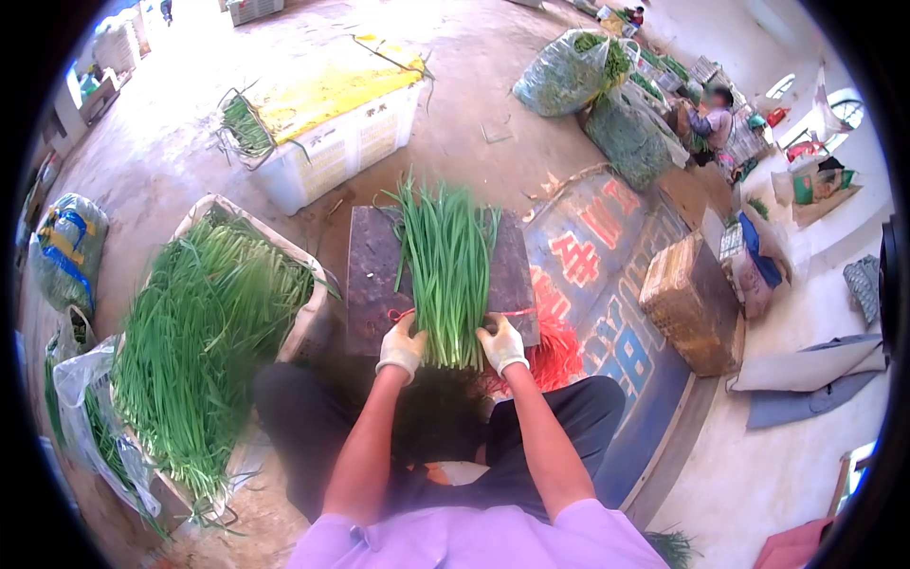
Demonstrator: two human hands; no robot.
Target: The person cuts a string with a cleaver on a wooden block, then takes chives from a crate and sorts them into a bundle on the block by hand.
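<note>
- The left hand, in a pale glove, is set against the left side of the bunch at the board's near edge; its fingers are partly curled, but whether they are closed on the stems cannot be told.
- The right hand, gloved alike, is placed against the bunch's right side, at the same edge; its fingers are bent, and a firm grasp cannot be confirmed.
- The bunch of long green leaves is laid on the board, pale stem ends toward the near edge, leaf tips past the far edge.
- Red string is seen on the board at both sides of the bunch, near the fingers.
- The dark board is partly covered by the bunch.
- Red strands are heaped just beside the board's near right corner.
- To the board's left, a crate is heaped with loose greens.
- To its right, a printed sheet is spread on the floor.
- Beyond the board, a white crate is topped by a yellow cover.
- Far beyond its right side, a person is seen beside stuffed sacks.
</note>
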